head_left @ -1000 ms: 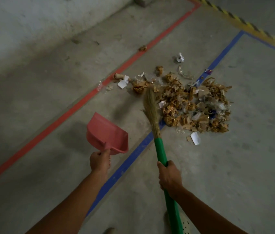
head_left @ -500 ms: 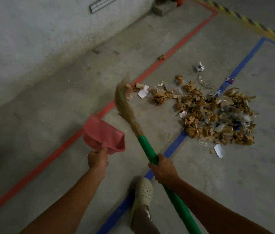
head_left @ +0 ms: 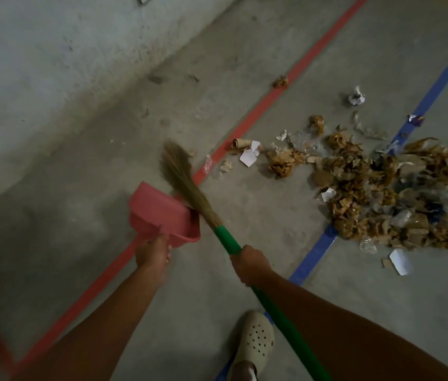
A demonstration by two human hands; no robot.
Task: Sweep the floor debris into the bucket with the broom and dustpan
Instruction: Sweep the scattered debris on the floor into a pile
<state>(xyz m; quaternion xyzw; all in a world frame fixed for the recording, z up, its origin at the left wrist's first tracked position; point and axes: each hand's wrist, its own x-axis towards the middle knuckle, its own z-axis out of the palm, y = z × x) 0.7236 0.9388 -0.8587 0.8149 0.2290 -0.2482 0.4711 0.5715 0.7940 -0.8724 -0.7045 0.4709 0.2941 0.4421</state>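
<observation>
Right, from the head view my left hand [head_left: 152, 253] grips the pink dustpan [head_left: 156, 213], my right hand [head_left: 250, 264] grips the broom [head_left: 225, 239], bristles [head_left: 177, 171] at ten o'clock. Debris pile [head_left: 387, 193] sits at three o'clock; I'd sweep the strays [head_left: 249, 156] by the red line [head_left: 272, 97] inward first. Bucket unseen.

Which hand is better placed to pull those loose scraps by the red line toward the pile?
Right. The right hand grips the broom, whose bristles are just left of the scraps near the red line. The left hand only holds the dustpan, away from the pile.
</observation>
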